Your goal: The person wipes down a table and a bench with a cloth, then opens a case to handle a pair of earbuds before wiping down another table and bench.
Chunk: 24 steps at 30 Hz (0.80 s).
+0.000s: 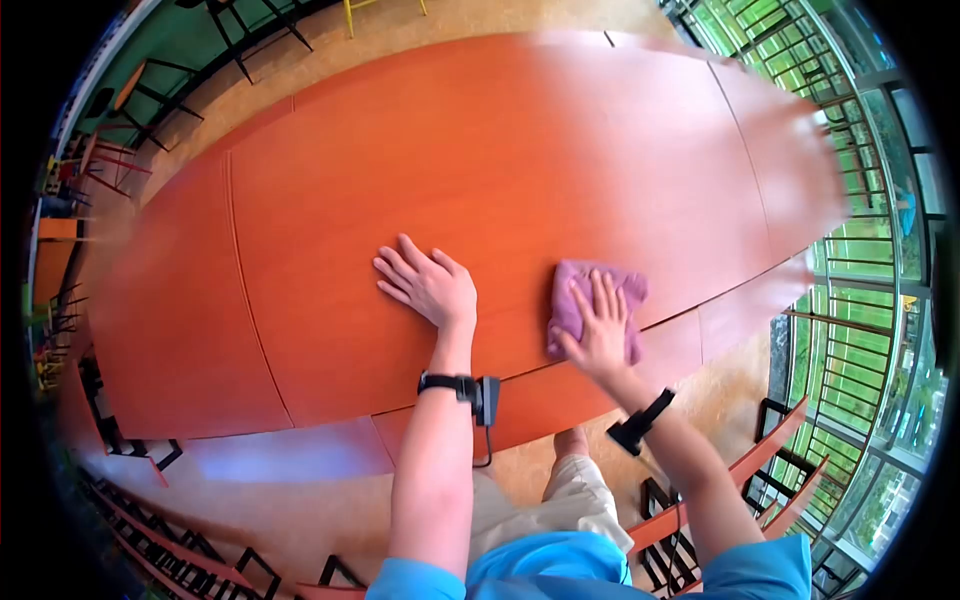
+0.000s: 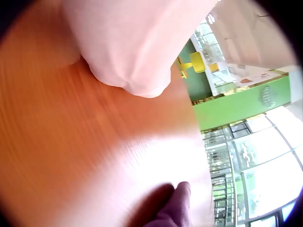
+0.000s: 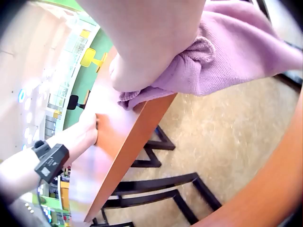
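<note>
A purple cloth [image 1: 562,300] lies bunched on the orange tabletop [image 1: 400,150], close to its near edge. The right hand [image 1: 602,325] presses flat on it with fingers spread; in the right wrist view part of the cloth [image 3: 236,52] hangs past the table edge beside the hand [image 3: 147,47]. The left hand [image 1: 436,288] rests palm down on the bare wood to the left of the cloth, fingers spread, holding nothing. In the left wrist view the back of that hand [image 2: 128,47] shows above the table, and a bit of cloth [image 2: 177,208] at the bottom.
Seams cross the large table, and bright glare covers its right side. Benches with black legs [image 3: 156,184] stand on the near side. Chairs [image 1: 150,95] are at the far left, a yellow one [image 1: 350,15] beyond the far edge. A railing [image 1: 860,300] and windows line the right.
</note>
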Motion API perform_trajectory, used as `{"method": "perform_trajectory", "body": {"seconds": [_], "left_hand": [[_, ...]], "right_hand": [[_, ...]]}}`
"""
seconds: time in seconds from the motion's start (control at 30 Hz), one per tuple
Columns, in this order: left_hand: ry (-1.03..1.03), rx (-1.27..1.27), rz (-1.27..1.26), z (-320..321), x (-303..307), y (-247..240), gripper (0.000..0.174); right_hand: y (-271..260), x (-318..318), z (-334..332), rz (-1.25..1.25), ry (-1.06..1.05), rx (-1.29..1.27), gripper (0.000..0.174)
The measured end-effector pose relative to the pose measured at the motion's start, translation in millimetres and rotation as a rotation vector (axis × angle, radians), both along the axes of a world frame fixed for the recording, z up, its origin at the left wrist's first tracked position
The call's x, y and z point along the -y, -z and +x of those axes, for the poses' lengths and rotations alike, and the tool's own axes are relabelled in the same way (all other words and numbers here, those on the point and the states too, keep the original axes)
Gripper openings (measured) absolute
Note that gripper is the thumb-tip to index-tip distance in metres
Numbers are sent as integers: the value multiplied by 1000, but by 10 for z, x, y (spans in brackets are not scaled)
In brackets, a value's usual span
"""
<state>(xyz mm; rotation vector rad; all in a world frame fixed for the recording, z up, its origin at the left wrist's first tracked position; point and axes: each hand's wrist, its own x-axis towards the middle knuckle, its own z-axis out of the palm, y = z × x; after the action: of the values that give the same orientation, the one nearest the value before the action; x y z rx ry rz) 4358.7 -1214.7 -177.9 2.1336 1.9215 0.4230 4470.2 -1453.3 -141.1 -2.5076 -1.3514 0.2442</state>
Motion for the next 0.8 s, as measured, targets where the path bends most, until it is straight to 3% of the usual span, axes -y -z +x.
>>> {"method": "perform_trajectory", "body": {"seconds": [0.1,0.17,0.23,0.37,0.8], "left_hand": [[282,282,-65,-588,-53,108,48],[472,297,-26,-967,-156,2,44],[463,169,58,-1452,-464,13,46],[237,-38,227,-2112,-1250,174,48],[215,-134,59,-2210,-1469,11,67]], "right_hand": [[-8,-227,-673,3,-12,-29,82],[1,-409,-871,-27,-7,-19,82],[20,-677,-1016,-34,-23,-15,82],[27,-1228,-799,8,-91,-8,79],[405,-3727,769,232,-89,216,75]]}}
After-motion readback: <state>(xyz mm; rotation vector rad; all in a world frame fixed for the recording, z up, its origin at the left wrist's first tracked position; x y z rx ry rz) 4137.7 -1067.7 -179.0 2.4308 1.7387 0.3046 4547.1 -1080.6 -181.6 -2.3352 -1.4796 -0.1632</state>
